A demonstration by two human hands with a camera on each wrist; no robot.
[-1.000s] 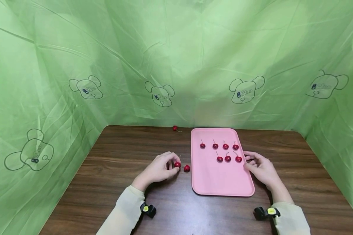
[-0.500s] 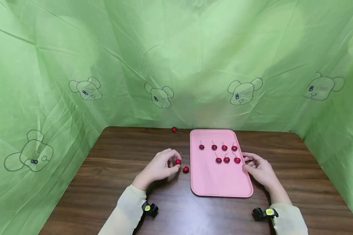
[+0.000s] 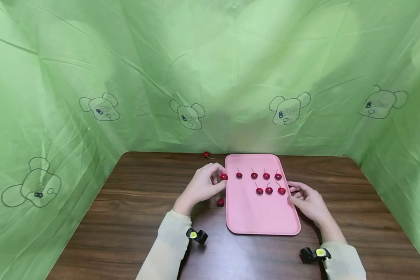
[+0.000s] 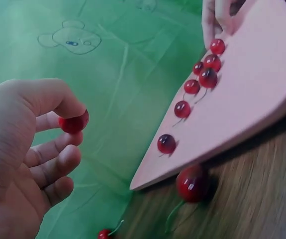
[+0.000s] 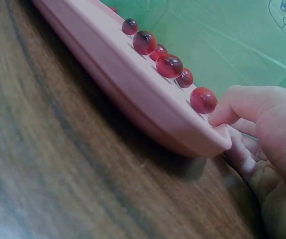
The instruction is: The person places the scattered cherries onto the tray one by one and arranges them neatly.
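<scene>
My left hand [image 3: 203, 184] pinches a red cherry [image 3: 224, 177] between thumb and fingertips, at the left rim of the pink tray [image 3: 255, 217]. In the left wrist view this pinched cherry [image 4: 74, 122] is held clear of the other cherries, the remaining fingers loosely bent. My right hand [image 3: 311, 200] grips the tray's right rim; the right wrist view has its thumb on top of the rim and its fingers at the outer side. Several stemmed cherries lie on the tray in two rows, a back row including one cherry [image 3: 254, 175] and a front row including another [image 3: 268, 190].
One loose cherry [image 3: 220, 202] lies on the wooden table [image 3: 126, 217] just left of the tray, under my left hand. Another cherry [image 3: 206, 154] lies near the table's back edge. A green cloth [image 3: 231, 77] with printed bear faces encloses the back and sides.
My left hand has lifted its cherry and moved right and away from me, to the tray's left rim. The right hand keeps its grip on the tray. The head view has shifted slightly.
</scene>
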